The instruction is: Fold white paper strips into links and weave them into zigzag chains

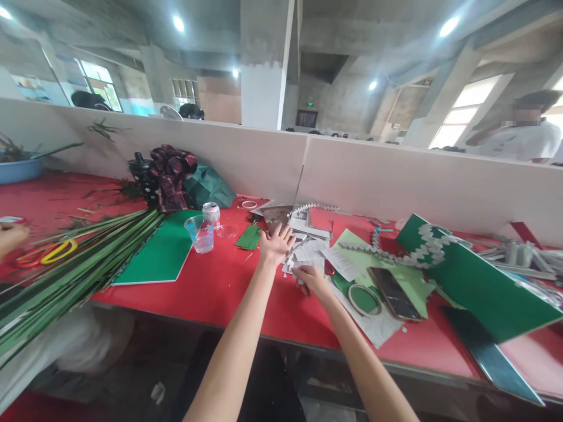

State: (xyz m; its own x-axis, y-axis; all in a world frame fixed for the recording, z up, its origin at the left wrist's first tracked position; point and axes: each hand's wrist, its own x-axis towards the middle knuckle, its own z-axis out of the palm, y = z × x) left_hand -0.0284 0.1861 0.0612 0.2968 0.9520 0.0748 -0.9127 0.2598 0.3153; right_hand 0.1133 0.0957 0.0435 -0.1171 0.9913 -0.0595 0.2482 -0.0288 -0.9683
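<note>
My left hand (276,243) is palm up with its fingers spread, holding nothing, over the red table (220,299) beside a pile of paper scraps (310,251). Just to its right, my right hand (311,279) has its fingers curled together, pointing left; whatever may be between them is too small to make out. A small green piece (248,237) lies left of my left hand. Right of my right hand are a tape roll (365,300), a dark phone (394,294) and light green paper (352,243). A folded paper chain (396,258) runs across the paper.
Long green leaves (97,252), scissors (59,251), a green board (152,258), a plastic cup (201,235) and a can (212,214) are at left. A tilted green board (488,281) stands at right. Another person's hand (12,237) shows at the far left. A white partition (373,170) runs behind.
</note>
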